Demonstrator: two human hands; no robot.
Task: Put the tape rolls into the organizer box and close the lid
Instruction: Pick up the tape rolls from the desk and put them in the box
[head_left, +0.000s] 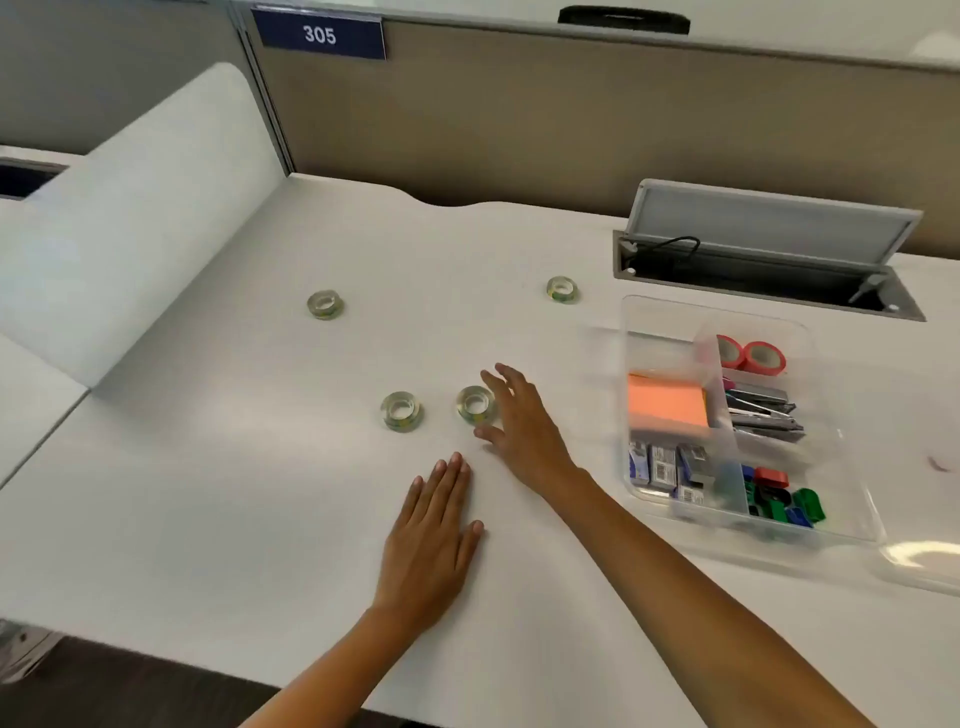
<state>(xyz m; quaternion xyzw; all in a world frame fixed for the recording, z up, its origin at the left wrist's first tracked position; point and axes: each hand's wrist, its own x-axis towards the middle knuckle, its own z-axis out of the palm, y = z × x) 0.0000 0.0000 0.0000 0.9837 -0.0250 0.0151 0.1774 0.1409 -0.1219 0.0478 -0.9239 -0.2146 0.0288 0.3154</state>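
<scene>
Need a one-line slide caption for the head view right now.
Right hand reaches for a clear tape roll; left hand flat on desk; organizer box open.

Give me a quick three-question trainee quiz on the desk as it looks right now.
1. How many clear tape rolls lie loose on the desk?
2. True or false: the organizer box is closed.
3. Which hand is spread around a roll: A left hand, B right hand?

Key: 1. Four, at. 2. False, it stands open. 3. B, fingers open, roll not yet lifted.
</scene>
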